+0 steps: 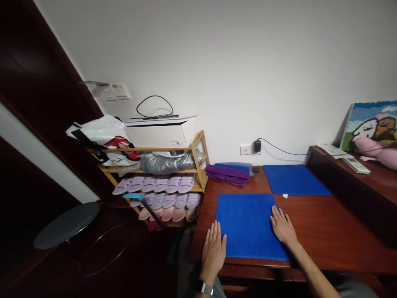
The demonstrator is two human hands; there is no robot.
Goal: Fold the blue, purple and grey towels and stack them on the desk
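Note:
A blue towel (248,225) lies spread flat near the front edge of the wooden table. My left hand (214,250) rests at its left edge, fingers stretched out and pointing away from me. At the right edge, my right hand (283,227) lies flat with its fingertips on or beside the cloth. Neither hand grips anything. Behind, to the right, another blue towel (296,179) is laid flat with a small white tag (285,196) at its front edge. Purple cloth (228,173) sits at the back left, next to blue and grey cloths.
On the left stands a wooden rack (200,165) with several rows of slippers (161,182), a white box (156,134) and bags. A dark round stool (68,223) is further left. The raised shelf at right holds a remote (356,164) and a pink plush toy (378,152). A charger (257,145) is plugged in.

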